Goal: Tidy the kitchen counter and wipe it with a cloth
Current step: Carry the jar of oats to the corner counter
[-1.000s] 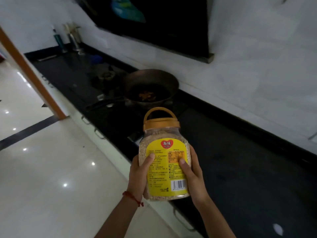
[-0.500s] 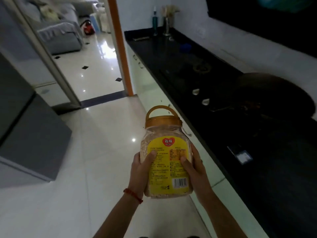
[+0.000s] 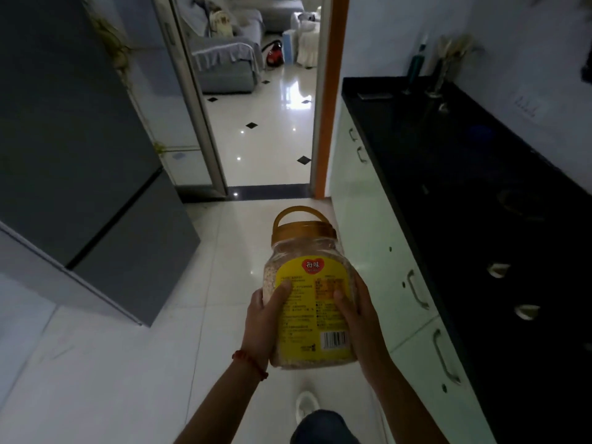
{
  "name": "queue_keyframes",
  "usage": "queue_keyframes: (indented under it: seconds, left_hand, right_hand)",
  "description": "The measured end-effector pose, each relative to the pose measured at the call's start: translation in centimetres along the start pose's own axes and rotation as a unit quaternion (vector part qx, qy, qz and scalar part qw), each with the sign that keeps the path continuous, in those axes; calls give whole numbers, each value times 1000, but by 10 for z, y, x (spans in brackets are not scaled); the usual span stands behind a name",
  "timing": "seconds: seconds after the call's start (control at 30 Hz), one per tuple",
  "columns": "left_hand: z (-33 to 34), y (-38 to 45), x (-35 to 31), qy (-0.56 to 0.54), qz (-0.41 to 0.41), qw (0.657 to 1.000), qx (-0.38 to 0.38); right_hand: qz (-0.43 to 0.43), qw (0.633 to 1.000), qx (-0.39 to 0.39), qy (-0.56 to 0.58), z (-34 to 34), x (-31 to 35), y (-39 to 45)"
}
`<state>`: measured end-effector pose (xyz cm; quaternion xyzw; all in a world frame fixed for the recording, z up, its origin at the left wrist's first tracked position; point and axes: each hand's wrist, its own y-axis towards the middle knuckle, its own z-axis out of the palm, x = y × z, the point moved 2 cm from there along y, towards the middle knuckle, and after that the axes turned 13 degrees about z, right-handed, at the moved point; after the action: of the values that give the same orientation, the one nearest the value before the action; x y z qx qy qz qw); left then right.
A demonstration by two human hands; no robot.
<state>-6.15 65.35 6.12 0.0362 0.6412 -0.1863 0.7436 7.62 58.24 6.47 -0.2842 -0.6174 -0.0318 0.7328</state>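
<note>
our left thumb (image 3: 278, 294) lies pressed flat across the yellow label (image 3: 309, 310), and the right thumb (image 3: 343, 303) presses the label's other side; the rest of our fingers curl round behind the jar (image 3: 309, 302), hidden from us. so our left hand (image 3: 261, 328) and right hand (image 3: 363, 318) clasp the clear plastic jar between them, upright and in the air above the white floor tiles (image 3: 134, 363), just beside the front edge of the black counter (image 3: 480, 193) but apart from it. the jar is filled almost to the neck with pale flakes or grain, we cannot tell which, and its orange lid (image 3: 303, 231) is on, with the handle (image 3: 299, 213) arched above it. both forearms reach forward from the bottom of the view, wrists nearly straight, a red string bracelet (image 3: 249, 363) on the left wrist. on the counter's far end stand a dark bottle (image 3: 416, 64) and a utensil holder (image 3: 443, 70), blurred.
</note>
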Motion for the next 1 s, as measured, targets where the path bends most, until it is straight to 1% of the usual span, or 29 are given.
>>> queue_keyframes:
  seconds: [0.07, 0.23, 0.43, 0.63, 0.73, 0.87, 1.0]
  left_hand:
    - [1, 33, -16, -4, 8, 1000, -15]
    - [-7, 110, -46, -22, 20, 998, -48]
    - [-32, 219, -50, -9, 16, 998, -59]
    - [-42, 360, -75, 22, 20, 999, -14]
    - [-38, 426, -94, 23, 16, 999, 20]
    - [-15, 495, -106, 25, 0, 997, 73]
    - [20, 554, -101, 23, -23, 994, 103]
  right_hand:
    - [-4, 1000, 13, -17, 7, 24, 37]
    - [-10, 998, 64, -19, 35, 70, 118]
    - [11, 996, 94, -5, 71, 93, 223]
    - [9, 998, 59, 14, 102, 132, 338]
    - [-4, 999, 24, 23, 106, 157, 386]
    - [2, 998, -18, 56, 97, 183, 436]
    - [12, 995, -50, 80, 76, 205, 483]
